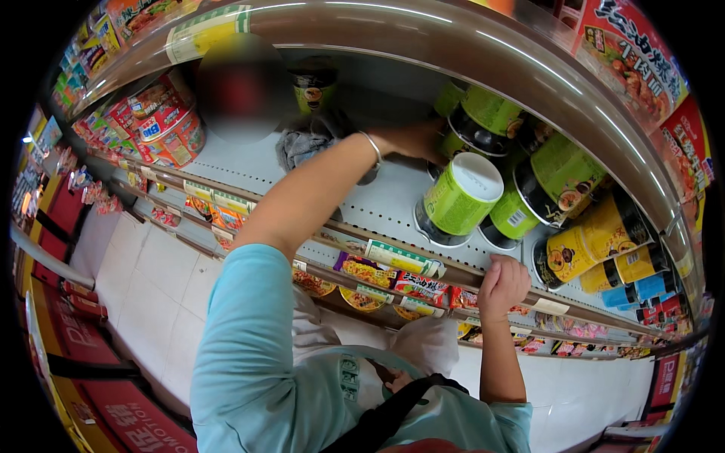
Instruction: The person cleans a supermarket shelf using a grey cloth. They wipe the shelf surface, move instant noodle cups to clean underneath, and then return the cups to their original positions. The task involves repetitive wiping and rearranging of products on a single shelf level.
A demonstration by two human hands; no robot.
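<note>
My left hand [416, 141], with a bangle on its wrist, reaches deep into the shelf [379, 209]. Its fingertips are in shadow beside stacked green-and-black instant noodle cups [490, 116], and whether they grip one cannot be made out. Nearer the front, a single green cup [461, 198] stands with its white end up. My right hand [504, 287] is curled over the shelf's front rail [464, 277]. A crumpled grey cloth [303, 148] lies on the shelf behind my left forearm. Farther back, another green-and-black cup [314, 88] stands in shadow.
Yellow noodle cups [595, 243] are stacked at right, red noodle bowls [170, 127] at left. A brown upper shelf edge [419, 31] overhangs my reach. Lower shelves hold noodle packets [368, 272]. A blurred patch covers part of the shelf's back. Red promotional bins [107, 390] border the tiled floor.
</note>
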